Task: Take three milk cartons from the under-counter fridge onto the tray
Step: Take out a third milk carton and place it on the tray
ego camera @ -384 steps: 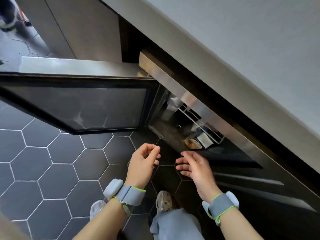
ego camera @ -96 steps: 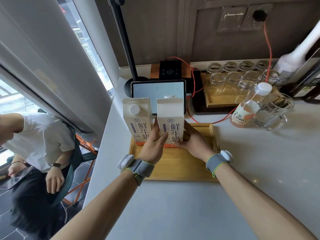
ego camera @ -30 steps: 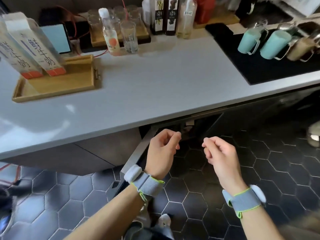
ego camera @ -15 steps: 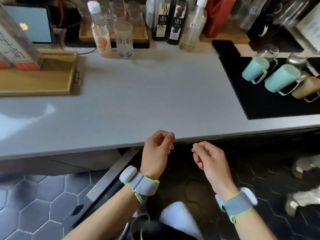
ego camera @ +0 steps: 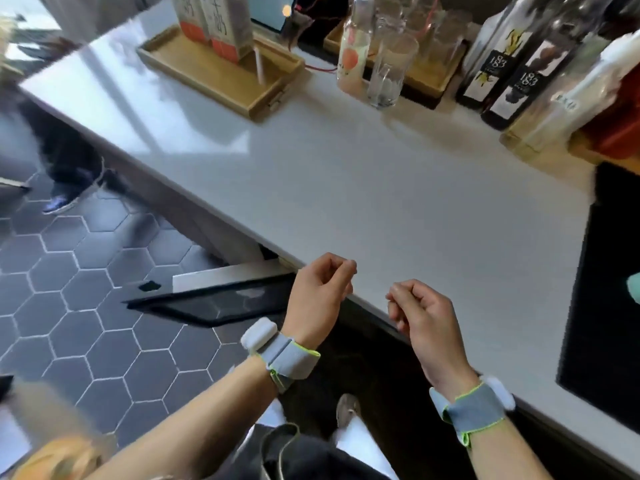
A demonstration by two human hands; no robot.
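Two white milk cartons [ego camera: 216,24] with orange bases stand side by side at the far end of the wooden tray [ego camera: 214,76] on the white counter, top left. Below the counter's front edge the dark glass fridge door [ego camera: 221,299] hangs open over the floor. My left hand [ego camera: 317,296] hovers at that counter edge, fingers loosely curled, holding nothing. Beside it, my right hand [ego camera: 420,315] is also curled and empty. The fridge interior is hidden under the counter.
A small juice bottle [ego camera: 349,60], an upright glass [ego camera: 389,72], dark syrup bottles [ego camera: 516,88] and a second tray of glasses [ego camera: 429,53] line the counter's back. A black mat [ego camera: 609,306] lies at right. Another person's legs [ego camera: 65,161] stand on the hexagon-tiled floor, left.
The view has swung left and tilted, so the tray with both cartons and the open fridge door show again. Both hands stay empty and curled near the counter edge.
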